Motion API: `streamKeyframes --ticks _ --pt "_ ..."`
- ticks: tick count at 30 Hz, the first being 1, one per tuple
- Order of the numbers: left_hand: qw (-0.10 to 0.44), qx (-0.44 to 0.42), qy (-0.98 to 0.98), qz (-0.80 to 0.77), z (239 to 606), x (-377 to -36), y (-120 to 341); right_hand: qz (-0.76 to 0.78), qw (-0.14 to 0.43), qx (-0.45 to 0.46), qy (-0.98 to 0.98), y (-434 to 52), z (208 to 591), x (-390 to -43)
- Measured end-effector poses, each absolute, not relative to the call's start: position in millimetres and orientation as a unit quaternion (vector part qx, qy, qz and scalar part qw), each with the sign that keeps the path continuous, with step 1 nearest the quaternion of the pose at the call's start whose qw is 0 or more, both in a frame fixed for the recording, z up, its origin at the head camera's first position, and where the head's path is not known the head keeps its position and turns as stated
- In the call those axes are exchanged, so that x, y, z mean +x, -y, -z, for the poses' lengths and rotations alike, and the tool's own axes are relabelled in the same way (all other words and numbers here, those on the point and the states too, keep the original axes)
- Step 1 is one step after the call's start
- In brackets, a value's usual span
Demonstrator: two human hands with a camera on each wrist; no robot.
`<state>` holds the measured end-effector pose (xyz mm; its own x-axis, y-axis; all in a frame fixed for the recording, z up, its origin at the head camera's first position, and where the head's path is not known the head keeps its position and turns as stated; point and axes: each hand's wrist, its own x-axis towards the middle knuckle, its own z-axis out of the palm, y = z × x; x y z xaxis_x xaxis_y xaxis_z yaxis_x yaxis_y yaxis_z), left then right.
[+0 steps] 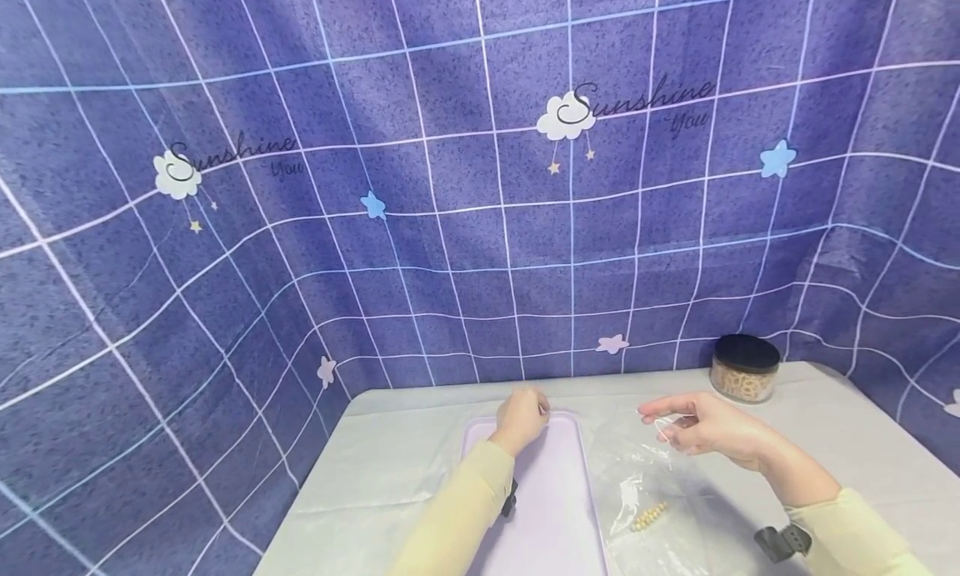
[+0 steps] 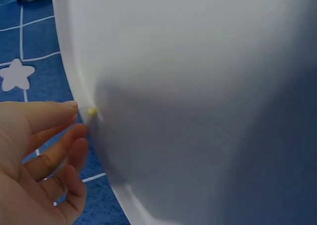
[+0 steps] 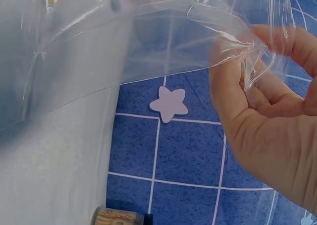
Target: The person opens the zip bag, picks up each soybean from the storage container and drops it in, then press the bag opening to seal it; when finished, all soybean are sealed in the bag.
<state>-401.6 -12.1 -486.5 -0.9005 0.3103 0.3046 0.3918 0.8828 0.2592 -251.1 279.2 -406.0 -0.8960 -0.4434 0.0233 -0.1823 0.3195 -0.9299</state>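
My left hand (image 1: 522,418) is at the far end of a pale purple tray (image 1: 558,476). In the left wrist view its fingers bend loosely with nothing between them, and the fingertips are right at the tray rim beside a small yellow bead (image 2: 92,111). My right hand (image 1: 705,426), to the right of the tray, pinches the edge of a clear zip-lock plastic bag (image 3: 173,41) between thumb and fingers, lifting its mouth off the table. Several wooden beads (image 1: 648,517) lie clustered inside the bag's lower part.
A clear jar (image 1: 742,380) with a black lid, full of light ring-shaped pieces, stands at the back right of the white-covered table (image 1: 375,476). A blue gridded curtain (image 1: 450,226) hangs behind the table and along its sides.
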Motion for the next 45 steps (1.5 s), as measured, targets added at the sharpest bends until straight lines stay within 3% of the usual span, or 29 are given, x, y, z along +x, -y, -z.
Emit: streamKeyframes --ticks 11,29,37,45 --pt "0.159 -0.204 0.961 0.096 498 -402 13 0.555 0.125 -0.199 -0.798 -278 409 -253" --pt "0.104 -0.204 0.965 0.124 491 -396 5 0.553 0.122 -0.194 -0.801 -280 407 -252" --pt "0.095 -0.275 0.915 0.281 438 -378 -12 0.55 0.11 -0.191 -0.806 -282 406 -252" --pt "0.078 -0.37 0.855 0.356 381 -332 -35 0.551 0.112 -0.192 -0.805 -281 407 -252"
